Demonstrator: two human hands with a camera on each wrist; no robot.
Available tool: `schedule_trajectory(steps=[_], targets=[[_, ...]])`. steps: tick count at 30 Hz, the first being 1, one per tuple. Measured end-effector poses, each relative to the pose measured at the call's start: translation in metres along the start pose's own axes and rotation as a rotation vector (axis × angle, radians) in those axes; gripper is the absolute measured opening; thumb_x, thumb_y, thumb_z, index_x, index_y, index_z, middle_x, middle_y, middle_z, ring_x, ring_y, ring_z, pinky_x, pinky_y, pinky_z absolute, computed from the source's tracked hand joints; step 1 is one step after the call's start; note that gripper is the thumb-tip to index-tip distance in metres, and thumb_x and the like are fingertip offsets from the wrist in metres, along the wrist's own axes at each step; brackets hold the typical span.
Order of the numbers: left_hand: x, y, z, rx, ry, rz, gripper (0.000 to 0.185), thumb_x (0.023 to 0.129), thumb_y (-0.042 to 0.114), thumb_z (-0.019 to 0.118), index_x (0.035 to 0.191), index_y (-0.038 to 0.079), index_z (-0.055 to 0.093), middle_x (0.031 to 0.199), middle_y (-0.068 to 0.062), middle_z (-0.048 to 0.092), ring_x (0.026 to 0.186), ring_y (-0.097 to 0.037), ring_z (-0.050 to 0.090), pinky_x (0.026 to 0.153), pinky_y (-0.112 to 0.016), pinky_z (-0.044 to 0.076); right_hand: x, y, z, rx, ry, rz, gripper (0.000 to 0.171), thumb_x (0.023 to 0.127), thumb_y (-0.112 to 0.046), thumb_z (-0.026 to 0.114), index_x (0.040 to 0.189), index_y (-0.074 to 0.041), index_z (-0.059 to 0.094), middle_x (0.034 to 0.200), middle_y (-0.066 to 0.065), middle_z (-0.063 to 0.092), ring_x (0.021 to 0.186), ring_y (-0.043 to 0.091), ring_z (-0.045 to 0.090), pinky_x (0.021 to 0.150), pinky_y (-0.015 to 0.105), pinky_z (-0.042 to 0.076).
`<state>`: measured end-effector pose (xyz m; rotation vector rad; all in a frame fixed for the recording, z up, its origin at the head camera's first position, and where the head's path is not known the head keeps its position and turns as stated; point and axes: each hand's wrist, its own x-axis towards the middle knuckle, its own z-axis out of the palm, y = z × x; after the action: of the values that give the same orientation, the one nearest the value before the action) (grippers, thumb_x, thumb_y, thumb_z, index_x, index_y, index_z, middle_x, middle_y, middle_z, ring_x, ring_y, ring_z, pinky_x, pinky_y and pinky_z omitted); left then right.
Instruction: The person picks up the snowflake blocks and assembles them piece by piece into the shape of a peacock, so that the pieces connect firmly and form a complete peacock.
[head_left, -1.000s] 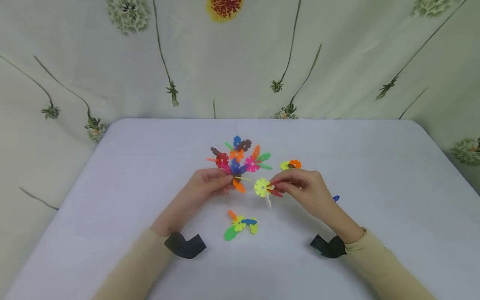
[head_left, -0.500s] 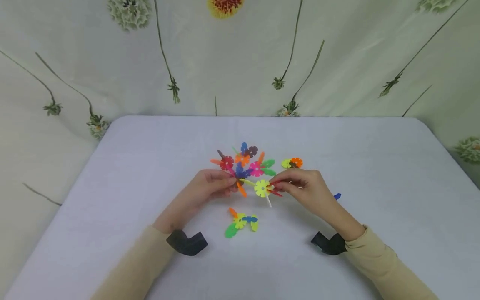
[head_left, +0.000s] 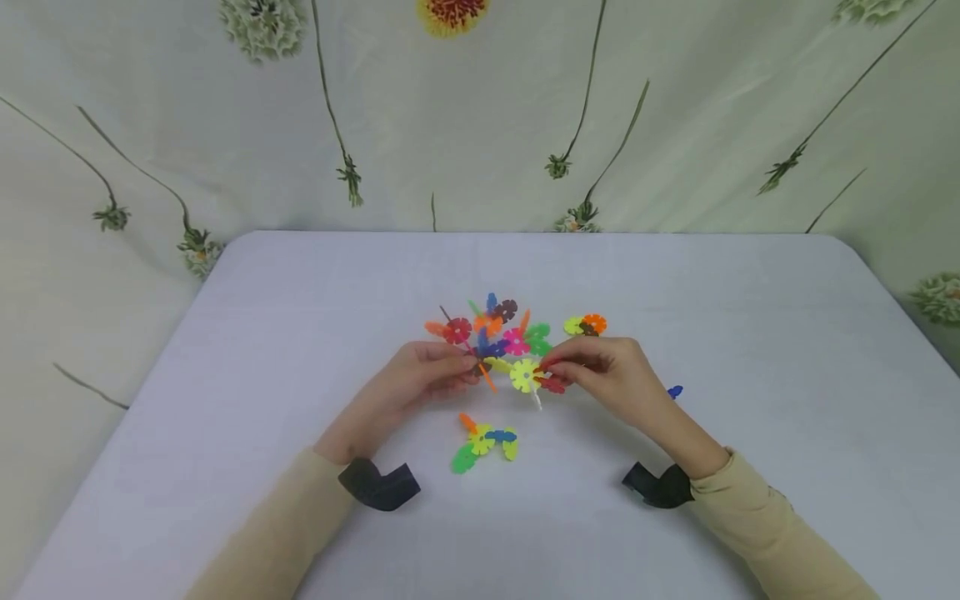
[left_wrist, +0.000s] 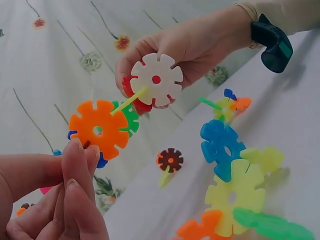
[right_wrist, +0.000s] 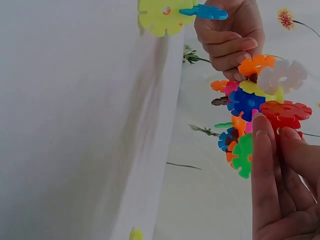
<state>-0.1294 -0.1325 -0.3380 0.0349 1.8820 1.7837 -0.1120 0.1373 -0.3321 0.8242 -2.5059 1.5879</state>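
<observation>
My left hand (head_left: 420,379) pinches a large cluster of joined, notched plastic discs in many colours, with a blue disc (head_left: 491,344), a pink disc (head_left: 516,341) and a crimson disc (head_left: 458,331). An orange disc (left_wrist: 98,129) stands just above its fingertips in the left wrist view. My right hand (head_left: 611,375) pinches red discs (right_wrist: 286,111) joined to a yellow disc (head_left: 525,376) and a white disc (left_wrist: 156,80). The two groups meet at yellow discs between the hands; whether they are interlocked I cannot tell. Fingertips hide part of the gripped discs.
On the white table (head_left: 570,533), a small joined group of yellow, green, orange and blue discs (head_left: 482,439) lies nearer the body. Beyond the right hand lies another group with an orange disc (head_left: 595,323). A blue disc (head_left: 675,391) shows behind the right wrist.
The left hand has moved slightly right and down with its cluster, which tilted. The gap between its yellow disc and the right hand's yellow disc has closed. The right hand has barely moved.
</observation>
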Motion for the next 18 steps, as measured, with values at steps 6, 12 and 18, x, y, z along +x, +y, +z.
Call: schedule_trajectory(steps=[6, 12, 18], targets=[[0.0002, -0.0021, 0.0025, 0.038, -0.006, -0.002, 0.038, 0.084, 0.032, 0.071, 0.110, 0.004, 0.067, 0.103, -0.013, 0.066, 0.096, -0.028, 0.062, 0.086, -0.033, 0.048, -0.0004, -0.0006, 0.0053, -0.014, 0.020, -0.002, 0.018, 0.078, 0.006, 0.071, 0.094, -0.001, 0.071, 0.086, 0.002, 0.069, 0.073, 0.010, 0.065, 0.067, 0.027, 0.054], [-0.0008, -0.0002, 0.0048, 0.012, 0.007, -0.005, 0.035, 0.086, 0.028, 0.069, 0.109, 0.002, 0.066, 0.102, -0.015, 0.066, 0.097, -0.029, 0.062, 0.088, -0.034, 0.047, -0.0011, -0.0030, 0.0099, 0.044, 0.080, 0.028, 0.022, 0.082, 0.004, 0.069, 0.102, -0.003, 0.068, 0.094, 0.006, 0.067, 0.076, 0.012, 0.067, 0.068, 0.028, 0.054], [0.0004, 0.0005, 0.0057, -0.103, 0.032, -0.019, 0.037, 0.088, 0.027, 0.067, 0.112, 0.000, 0.062, 0.103, -0.012, 0.066, 0.103, -0.030, 0.058, 0.091, -0.033, 0.045, -0.0066, -0.0035, 0.0091, 0.256, 0.065, 0.026, 0.045, 0.084, 0.007, 0.065, 0.125, -0.006, 0.050, 0.122, 0.012, 0.053, 0.093, 0.021, 0.064, 0.081, 0.033, 0.051]])
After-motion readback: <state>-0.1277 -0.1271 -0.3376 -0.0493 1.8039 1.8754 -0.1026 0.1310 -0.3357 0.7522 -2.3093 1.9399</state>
